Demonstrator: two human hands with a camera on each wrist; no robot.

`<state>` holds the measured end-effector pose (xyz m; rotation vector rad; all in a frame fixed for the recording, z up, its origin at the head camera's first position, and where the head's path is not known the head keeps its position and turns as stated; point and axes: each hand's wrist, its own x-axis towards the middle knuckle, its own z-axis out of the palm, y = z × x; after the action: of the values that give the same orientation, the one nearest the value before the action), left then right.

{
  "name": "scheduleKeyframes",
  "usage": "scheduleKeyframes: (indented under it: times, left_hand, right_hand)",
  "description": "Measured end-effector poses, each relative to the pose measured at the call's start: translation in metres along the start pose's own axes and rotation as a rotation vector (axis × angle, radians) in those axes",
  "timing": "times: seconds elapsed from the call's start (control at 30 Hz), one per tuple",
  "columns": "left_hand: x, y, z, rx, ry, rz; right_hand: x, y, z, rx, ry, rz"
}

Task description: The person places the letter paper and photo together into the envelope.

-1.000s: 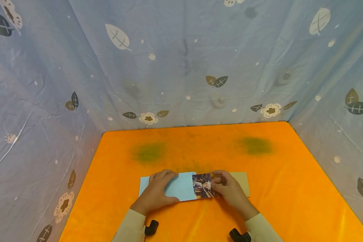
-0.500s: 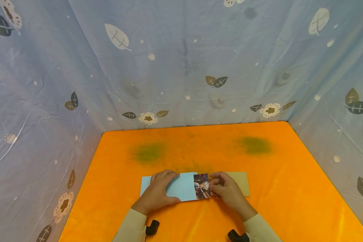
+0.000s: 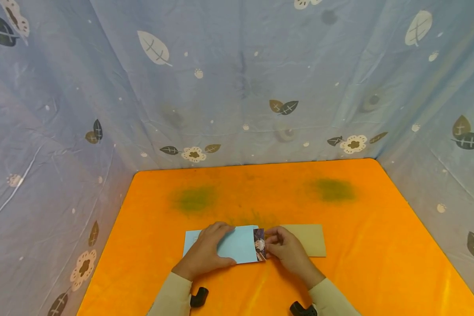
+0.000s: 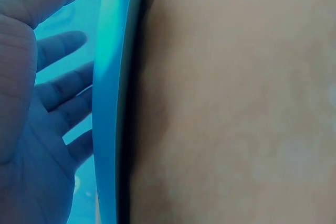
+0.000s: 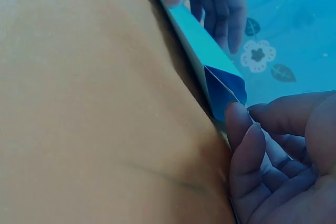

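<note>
A light blue envelope (image 3: 241, 244) lies in front of me, its mouth toward the right. My left hand (image 3: 207, 253) holds it across the width, thumb at the near edge and fingers at the far edge. From the mouth sticks a narrow strip of a dark, colourful photo card (image 3: 259, 245); the rest of the card is inside, hidden. My right hand (image 3: 289, 251) pinches the card's outer right end. In the right wrist view the envelope's mouth (image 5: 224, 88) gapes around the thin edge of the card, close to the right fingertips (image 5: 240, 116).
A tan paper rectangle (image 3: 312, 240) lies flat to the right, partly behind the right hand. Everything rests on an orange table (image 3: 237, 193) with two greenish smudges. Blue curtains (image 3: 237, 87) printed with leaves and flowers hang at the back and both sides.
The right hand has moved left, sliding the photo card deeper into the blue envelope, so less of it shows. More of the tan paper is uncovered. The left hand has barely moved.
</note>
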<state>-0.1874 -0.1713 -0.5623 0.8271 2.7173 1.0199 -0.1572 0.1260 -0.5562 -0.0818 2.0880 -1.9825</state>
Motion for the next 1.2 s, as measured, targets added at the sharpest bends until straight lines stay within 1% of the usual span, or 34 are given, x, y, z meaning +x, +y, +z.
scheduleKeyframes:
  times: [0.43,0.57,0.7,0.87,0.97,1.2]
  left_hand:
    - [0.001,0.000,0.001,-0.004,-0.010,0.003]
    - [0.001,-0.001,0.002,-0.005,-0.016,-0.005]
    - [-0.002,-0.004,0.002,0.026,-0.020,-0.021]
    - [-0.007,-0.006,-0.002,0.073,-0.011,-0.052]
    - [-0.007,-0.006,-0.004,0.082,-0.002,-0.049]
    - [-0.004,-0.005,-0.004,0.077,-0.016,-0.038]
  right_hand:
    - [0.005,0.001,0.013,-0.044,0.003,-0.022]
    - [0.006,0.001,0.014,-0.061,0.007,-0.010]
    - [0.003,-0.001,0.013,-0.065,0.017,0.016]
    - [-0.002,-0.004,0.009,-0.081,0.014,0.037]
    - [-0.003,-0.004,0.007,-0.058,-0.001,0.050]
    - [-0.001,-0.006,0.007,0.024,-0.029,0.088]
